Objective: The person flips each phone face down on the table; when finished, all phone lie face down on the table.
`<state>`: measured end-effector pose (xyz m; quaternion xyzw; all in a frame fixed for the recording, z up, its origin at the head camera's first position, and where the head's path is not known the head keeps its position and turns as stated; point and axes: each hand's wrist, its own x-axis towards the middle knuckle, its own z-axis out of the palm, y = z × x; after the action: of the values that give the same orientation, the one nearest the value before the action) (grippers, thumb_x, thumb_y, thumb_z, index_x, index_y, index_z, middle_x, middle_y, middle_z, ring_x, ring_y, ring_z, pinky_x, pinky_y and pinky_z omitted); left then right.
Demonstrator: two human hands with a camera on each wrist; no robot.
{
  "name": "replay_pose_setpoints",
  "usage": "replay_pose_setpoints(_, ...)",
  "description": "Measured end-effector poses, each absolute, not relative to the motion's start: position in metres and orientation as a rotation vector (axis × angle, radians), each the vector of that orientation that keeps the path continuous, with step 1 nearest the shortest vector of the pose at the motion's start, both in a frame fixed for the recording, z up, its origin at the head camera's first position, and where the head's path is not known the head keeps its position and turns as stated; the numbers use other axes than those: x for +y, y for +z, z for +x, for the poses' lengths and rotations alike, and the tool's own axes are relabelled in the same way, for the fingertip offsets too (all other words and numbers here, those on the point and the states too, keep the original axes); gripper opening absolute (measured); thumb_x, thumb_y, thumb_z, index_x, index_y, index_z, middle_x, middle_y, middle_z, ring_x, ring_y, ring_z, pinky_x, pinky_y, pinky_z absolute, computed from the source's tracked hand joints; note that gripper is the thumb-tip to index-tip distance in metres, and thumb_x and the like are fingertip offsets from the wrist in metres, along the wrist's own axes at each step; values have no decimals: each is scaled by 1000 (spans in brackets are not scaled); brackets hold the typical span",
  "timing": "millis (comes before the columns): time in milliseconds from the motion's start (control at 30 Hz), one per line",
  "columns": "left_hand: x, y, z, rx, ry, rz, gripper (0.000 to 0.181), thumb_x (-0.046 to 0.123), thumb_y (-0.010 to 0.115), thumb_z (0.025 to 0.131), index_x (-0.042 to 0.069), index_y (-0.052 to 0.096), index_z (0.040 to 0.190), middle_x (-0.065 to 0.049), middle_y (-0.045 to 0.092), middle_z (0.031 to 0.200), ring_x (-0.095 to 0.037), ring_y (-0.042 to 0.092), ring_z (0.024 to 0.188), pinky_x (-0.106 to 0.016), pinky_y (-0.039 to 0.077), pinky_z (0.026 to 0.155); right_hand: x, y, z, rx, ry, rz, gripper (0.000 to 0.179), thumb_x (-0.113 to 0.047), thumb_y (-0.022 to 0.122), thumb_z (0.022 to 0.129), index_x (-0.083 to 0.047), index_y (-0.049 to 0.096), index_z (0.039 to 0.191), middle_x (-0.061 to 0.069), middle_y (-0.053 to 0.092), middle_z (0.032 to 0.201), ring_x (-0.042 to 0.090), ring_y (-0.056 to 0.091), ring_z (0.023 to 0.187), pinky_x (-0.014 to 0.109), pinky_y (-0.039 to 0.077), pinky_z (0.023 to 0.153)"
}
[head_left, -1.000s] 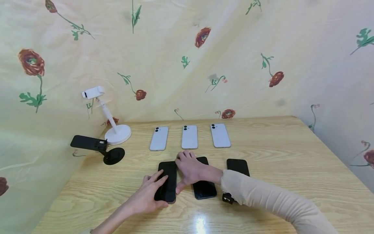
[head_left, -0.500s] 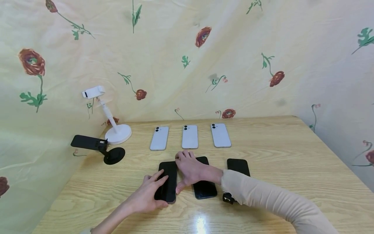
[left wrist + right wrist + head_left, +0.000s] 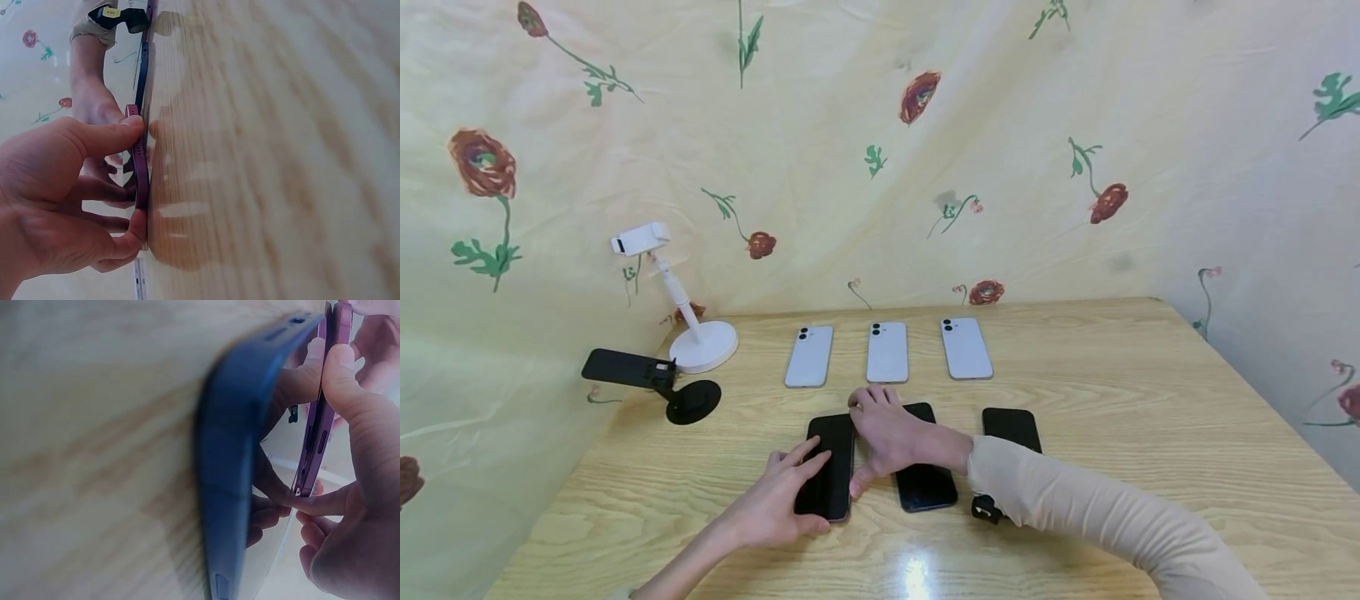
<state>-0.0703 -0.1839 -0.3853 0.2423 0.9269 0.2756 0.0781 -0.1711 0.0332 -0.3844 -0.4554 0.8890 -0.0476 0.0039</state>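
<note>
Left hand (image 3: 781,502): thumb at the near end of the purple-edged phone (image 3: 837,482), two fingertips on its black screen; wrist view shows thumb and little finger on the frame, so it's gripping. Right hand (image 3: 887,431): on the opposite long side, thumb on the near part of that edge, fingers curled at the far corner, edge held between thumb and forefinger. Phone sits between both hands, screen up, on the wood table (image 3: 1112,350); can't tell if it's dead flat. Next right: blue-edged phone (image 3: 927,486), partly under the right hand. Further right: black phone (image 3: 1011,427), partly hidden by the sleeve (image 3: 1075,500). Beyond, at left: black stand (image 3: 694,402). Then three white phones (image 3: 887,352), backs up, white stand (image 3: 703,346) left of them, floral cloth (image 3: 850,167) behind. Vs 1 s ago: grips and phones unchanged, tiny framing shift only.
</note>
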Motion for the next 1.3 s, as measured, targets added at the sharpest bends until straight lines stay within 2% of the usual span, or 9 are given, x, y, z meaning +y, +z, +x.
replay_pose_setpoints(133, -184, -385, -69, 2772, 857, 725, 82, 27, 86, 80, -5, 47, 145, -29, 32, 154, -47, 41, 118, -55, 43, 92, 33, -384, -171, 2789, -168, -1424, 73, -80, 74, 64, -15, 58, 92, 10, 43, 135, 29, 36, 120, 44, 30, 97)
replay_pose_setpoints(367, -185, -384, -68, 2762, 883, 731, 83, 28, 85, 81, -5, 45, 146, -28, 31, 154, -46, 41, 119, -57, 42, 93, 34, -383, -171, 2792, -190, -1455, 94, -80, 73, 65, -3, 63, 118, 12, 44, 135, 30, 36, 120, 46, 30, 98)
replay_pose_setpoints(467, -186, -384, -68, 2757, 897, 746, 84, 28, 84, 82, -6, 43, 147, -29, 31, 154, -48, 40, 122, -58, 41, 94, 34, -382, -171, 2792, -209, -1462, 98, -79, 74, 66, 0, 61, 123, 11, 44, 135, 29, 36, 120, 47, 30, 99)
replay_pose_setpoints(667, -189, -384, -69, 2727, 914, 773, 87, 27, 83, 83, -3, 38, 151, -29, 29, 155, -53, 32, 133, -63, 35, 99, 34, -381, -170, 2801, -249, -1471, 99, -77, 75, 66, 2, 60, 124, 12, 45, 134, 30, 37, 120, 48, 30, 101)
replay_pose_setpoints(967, -193, -380, -69, 2701, 915, 857, 88, 25, 82, 84, 1, 35, 154, -31, 28, 155, -48, 26, 141, -73, 19, 105, 32, -376, -168, 2794, -342, -1437, 104, -74, 77, 67, 5, 56, 131, 14, 45, 135, 30, 38, 121, 48, 30, 102)
replay_pose_setpoints(1300, -195, -376, -71, 2669, 919, 837, 88, 25, 81, 84, 2, 34, 155, -31, 27, 156, -50, 27, 140, -72, 21, 105, 31, -375, -167, 2779, -423, -1412, 110, -72, 79, 67, 8, 52, 137, 16, 45, 135, 31, 39, 122, 49, 30, 104)
